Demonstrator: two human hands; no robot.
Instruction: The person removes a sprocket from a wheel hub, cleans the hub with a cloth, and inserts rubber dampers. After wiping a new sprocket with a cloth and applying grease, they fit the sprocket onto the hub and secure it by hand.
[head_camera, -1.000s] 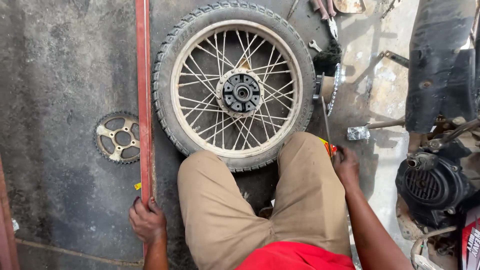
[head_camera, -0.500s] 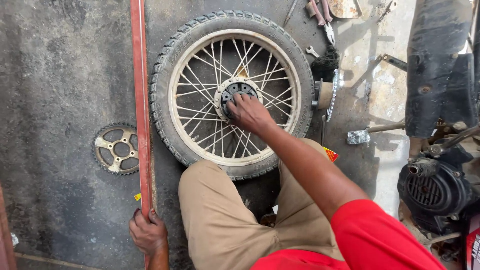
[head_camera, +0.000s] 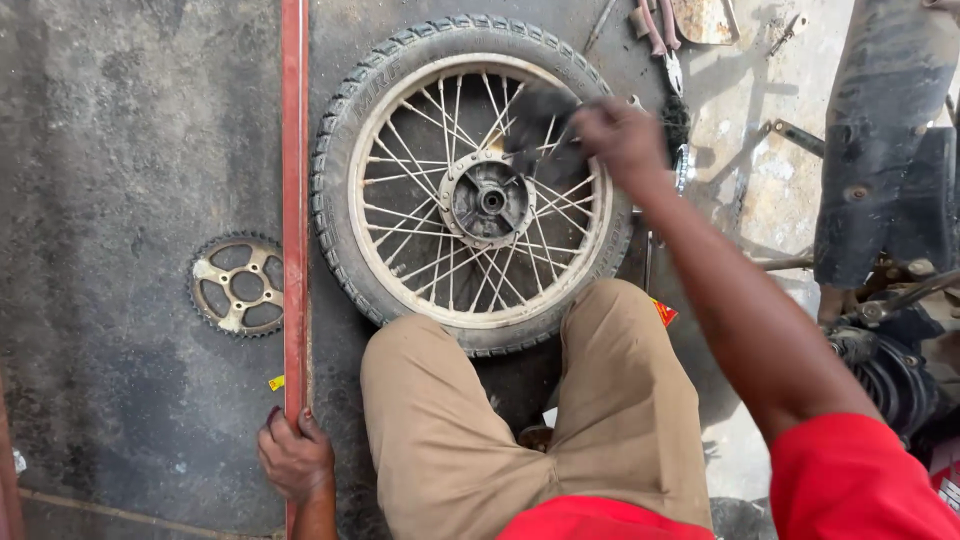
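right hand (head_camera: 625, 135) clamped on blurred dark part (head_camera: 540, 125), lifted off hub (head_camera: 490, 200) | left hand (head_camera: 293, 455) gripping red bar (head_camera: 294, 200) beside wheel (head_camera: 470, 185) | sprocket (head_camera: 237, 285) lies apart, floor open left

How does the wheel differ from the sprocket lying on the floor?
The wheel is far larger than the sprocket. The wheel has a rubber tyre and thin spokes; the sprocket is a flat toothed ring with cut-outs. They lie on opposite sides of the red bar. Both are round and lie flat.

Wheel (head_camera: 480, 190) lying flat before the knees; bar (head_camera: 294, 200) running along its left, sprocket (head_camera: 238, 285) left of that. Pliers (head_camera: 662, 40), possibly, sitting behind the wheel; engine (head_camera: 890, 370) sitting right.
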